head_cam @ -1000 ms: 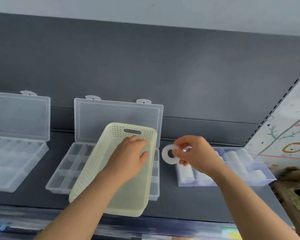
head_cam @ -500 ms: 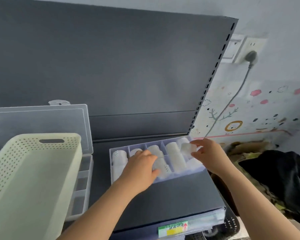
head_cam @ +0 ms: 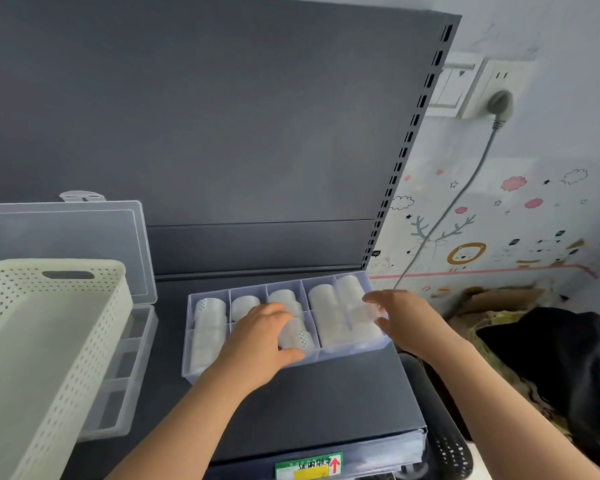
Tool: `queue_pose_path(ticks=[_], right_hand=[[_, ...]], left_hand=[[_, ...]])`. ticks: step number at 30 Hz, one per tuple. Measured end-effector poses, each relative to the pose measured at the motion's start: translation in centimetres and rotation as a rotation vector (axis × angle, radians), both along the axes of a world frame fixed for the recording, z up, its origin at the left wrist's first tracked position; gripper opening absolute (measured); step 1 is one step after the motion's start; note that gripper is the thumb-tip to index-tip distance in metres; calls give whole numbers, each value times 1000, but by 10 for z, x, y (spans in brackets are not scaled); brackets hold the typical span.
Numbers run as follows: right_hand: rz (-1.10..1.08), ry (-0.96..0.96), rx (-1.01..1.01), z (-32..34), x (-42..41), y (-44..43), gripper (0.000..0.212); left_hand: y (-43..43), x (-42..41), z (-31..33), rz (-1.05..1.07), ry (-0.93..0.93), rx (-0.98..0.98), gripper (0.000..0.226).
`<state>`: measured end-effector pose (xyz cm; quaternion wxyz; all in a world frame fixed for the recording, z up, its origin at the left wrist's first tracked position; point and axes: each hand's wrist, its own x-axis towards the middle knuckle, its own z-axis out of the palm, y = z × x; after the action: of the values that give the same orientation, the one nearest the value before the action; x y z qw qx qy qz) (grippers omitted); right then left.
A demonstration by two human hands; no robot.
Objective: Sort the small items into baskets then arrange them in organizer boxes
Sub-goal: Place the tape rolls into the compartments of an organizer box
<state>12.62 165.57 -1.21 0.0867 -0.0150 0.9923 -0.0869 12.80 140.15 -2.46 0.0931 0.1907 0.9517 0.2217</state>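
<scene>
1. The fingertips of the left hand [head_cam: 257, 341] are hidden inside the box [head_cam: 201, 370]. Its fingers are curled over a dotted roll [head_cam: 300, 337] in a middle front compartment, and the thumb is laid along the roll's front.
2. The right hand [head_cam: 404, 320] is blurred at the box's right end. Its fingers are loosely spread, and a hazy roll [head_cam: 362, 311] is seen between forefinger and thumb. Whether it is pinched cannot be told.
3. The basket [head_cam: 49, 341] is cut off at the left edge, and most of a second box [head_cam: 132, 368] is hidden by it. The second box's lid is stood open.
4. The box is clear, divided and filled with whitish translucent rolls [head_cam: 323, 299]. It is set on the dark shelf [head_cam: 326, 403], apart from the basket to its right.
</scene>
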Motion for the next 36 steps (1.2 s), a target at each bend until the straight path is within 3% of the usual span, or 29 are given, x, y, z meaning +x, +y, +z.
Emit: queue_pose_path(ticks=[7, 11, 14, 17, 19, 24, 30, 36], right_hand=[[24, 33, -46, -12, 0, 2, 39], [10, 59, -91, -11, -2, 0, 31], [14, 135, -87, -8, -9, -5, 41], [-59, 16, -94, -9, -15, -8, 52], [-120, -43, -97, -14, -18, -8, 46], [-168, 19, -26, -23, -13, -4, 43], [-245, 56, -56, -27, 0, -9, 19], [-239, 58, -31, -25, -4, -16, 27]], left_hand=[[-2, -3, -8, 37, -33, 56, 62], [-9, -13, -8, 118, 97, 47, 57], [-11, -24, -6, 158, 160, -179, 71], [-14, -33, -3, 225, -20, -344, 100], [-19, -35, -1, 292, -136, -360, 118], [-32, -30, -6, 349, -123, -290, 116], [-47, -23, -11, 413, -38, -36, 106], [-51, -22, -10, 500, -100, -42, 107]])
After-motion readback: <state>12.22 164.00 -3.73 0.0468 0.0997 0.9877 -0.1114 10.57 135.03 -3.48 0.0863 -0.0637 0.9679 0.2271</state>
